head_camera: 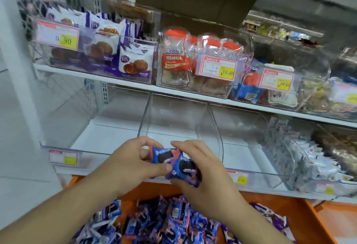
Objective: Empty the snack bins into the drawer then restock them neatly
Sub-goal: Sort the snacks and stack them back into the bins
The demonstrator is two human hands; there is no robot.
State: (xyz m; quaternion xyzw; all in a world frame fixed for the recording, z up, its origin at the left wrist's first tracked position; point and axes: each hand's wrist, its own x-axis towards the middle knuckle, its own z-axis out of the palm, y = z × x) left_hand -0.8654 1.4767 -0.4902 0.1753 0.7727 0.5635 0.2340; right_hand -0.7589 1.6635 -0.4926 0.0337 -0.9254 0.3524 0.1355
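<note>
My left hand (133, 163) and my right hand (204, 168) together hold a small stack of blue and purple cookie packets (173, 163) in front of the lower shelf. Left thumb and fingers pinch the packets from the left, right fingers curl round them from the right. Behind them stands an empty clear bin (179, 120), with another empty clear bin (81, 127) to its left and a third (251, 143) to its right. Below my arms the orange drawer (316, 222) holds a heap of the same loose packets (166, 222).
A bin of silver-wrapped snacks (309, 158) stands at the lower right. On the upper shelf sit bins of purple biscuit packs (108, 50), red-lidded cookie jars (195, 64) and mixed snacks (274, 87). Price tags (63, 157) line the shelf front.
</note>
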